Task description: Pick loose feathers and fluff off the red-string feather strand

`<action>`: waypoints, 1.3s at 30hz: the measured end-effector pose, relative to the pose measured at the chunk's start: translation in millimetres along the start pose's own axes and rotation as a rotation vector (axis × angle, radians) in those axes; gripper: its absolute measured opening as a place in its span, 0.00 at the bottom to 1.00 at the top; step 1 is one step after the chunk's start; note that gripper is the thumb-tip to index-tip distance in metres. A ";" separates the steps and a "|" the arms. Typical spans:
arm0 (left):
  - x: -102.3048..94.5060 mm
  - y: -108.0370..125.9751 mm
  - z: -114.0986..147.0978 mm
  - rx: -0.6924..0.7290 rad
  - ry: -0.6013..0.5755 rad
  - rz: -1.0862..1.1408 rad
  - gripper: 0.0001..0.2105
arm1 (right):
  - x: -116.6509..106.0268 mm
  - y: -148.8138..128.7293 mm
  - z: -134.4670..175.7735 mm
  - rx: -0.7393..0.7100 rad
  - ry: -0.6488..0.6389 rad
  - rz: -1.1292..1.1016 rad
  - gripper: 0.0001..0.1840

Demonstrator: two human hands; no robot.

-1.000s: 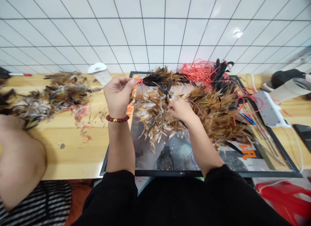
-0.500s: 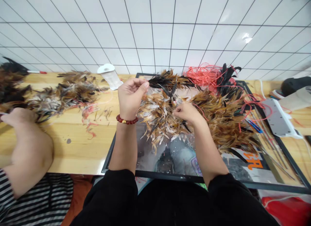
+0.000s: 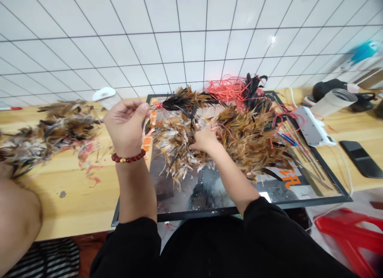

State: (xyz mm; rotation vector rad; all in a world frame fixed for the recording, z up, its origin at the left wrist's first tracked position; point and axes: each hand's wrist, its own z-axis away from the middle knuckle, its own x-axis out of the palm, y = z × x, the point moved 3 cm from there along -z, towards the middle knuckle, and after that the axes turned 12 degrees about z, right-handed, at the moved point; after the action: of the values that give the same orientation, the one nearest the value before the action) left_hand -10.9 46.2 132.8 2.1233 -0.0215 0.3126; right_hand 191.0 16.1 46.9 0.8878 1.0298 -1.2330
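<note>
My left hand [image 3: 127, 124], with a beaded bracelet at the wrist, is raised over the left side of the black-framed board [image 3: 179, 198]. Its thumb and forefinger are pinched together; what is between them is too small to make out. Close to its fingertips lies a dark feather bundle [image 3: 187, 98] with red strands at its left end. My right hand [image 3: 206, 140] reaches into a heap of brown and whitish feathers [image 3: 173, 150], touching them. Its fingertips are partly hidden there, so its grip is unclear. More brown feathers [image 3: 251, 138] spread to its right.
Red plastic strands [image 3: 227, 88] and black feathers [image 3: 254, 86] lie behind. A power strip [image 3: 314, 126], a blue cutter [image 3: 289, 139] and a phone [image 3: 362, 158] are on the right. At left are another feather heap [image 3: 66, 126], a white roll [image 3: 104, 96] and a co-worker's arm [image 3: 18, 218].
The view has turned to the right. My left hand has moved left, away from the dark bundle's end. My right hand has shifted slightly within the feather heap.
</note>
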 end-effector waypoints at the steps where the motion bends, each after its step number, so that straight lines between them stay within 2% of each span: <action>1: -0.8 0.2 -0.7 0.004 0.005 0.013 0.10 | 2.4 -4.1 -1.1 -0.027 -0.022 0.011 0.26; 4: -0.4 -0.6 -0.2 -0.017 0.021 0.071 0.09 | 6.6 -9.0 -4.0 -0.138 -0.042 0.007 0.21; 7: 7.2 -7.1 4.6 -0.145 -0.040 0.105 0.08 | 3.3 5.3 -4.8 -0.204 0.053 -0.073 0.17; 10: 19.9 -16.9 11.5 -0.258 -0.109 0.189 0.10 | -4.6 29.2 -3.0 -0.150 0.218 -0.231 0.13; 13: 32.0 -26.6 17.5 -0.324 -0.166 0.143 0.10 | -10.5 40.5 1.6 -0.141 0.281 -0.376 0.07; 15: 37.0 -30.5 19.9 -0.330 -0.185 0.115 0.10 | -13.5 40.9 4.5 -0.146 0.318 -0.484 0.08; 20: 38.7 -32.6 20.1 -0.290 -0.201 0.098 0.06 | -12.0 40.7 5.1 -0.140 0.268 -0.577 0.20; 25: 38.2 -41.2 22.2 -0.308 -0.241 0.077 0.05 | -14.6 50.7 9.6 -0.080 0.255 -0.710 0.11; 29: 42.5 -50.8 27.5 -0.315 -0.349 -0.017 0.03 | -18.8 52.4 14.0 -0.033 0.272 -0.769 0.06; 32: 48.0 -51.5 32.6 -0.332 -0.459 -0.171 0.02 | -20.3 50.7 14.2 -0.062 0.306 -0.809 0.06; 39: 65.2 -52.9 51.1 -0.378 -0.751 -0.400 0.05 | -21.9 43.3 15.4 -0.140 0.320 -0.834 0.06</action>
State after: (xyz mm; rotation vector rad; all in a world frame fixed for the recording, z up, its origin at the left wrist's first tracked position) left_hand 70.3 39.4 77.9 1.7056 -0.0844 -0.6801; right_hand 235.1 14.2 72.1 0.5542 1.8307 -1.6959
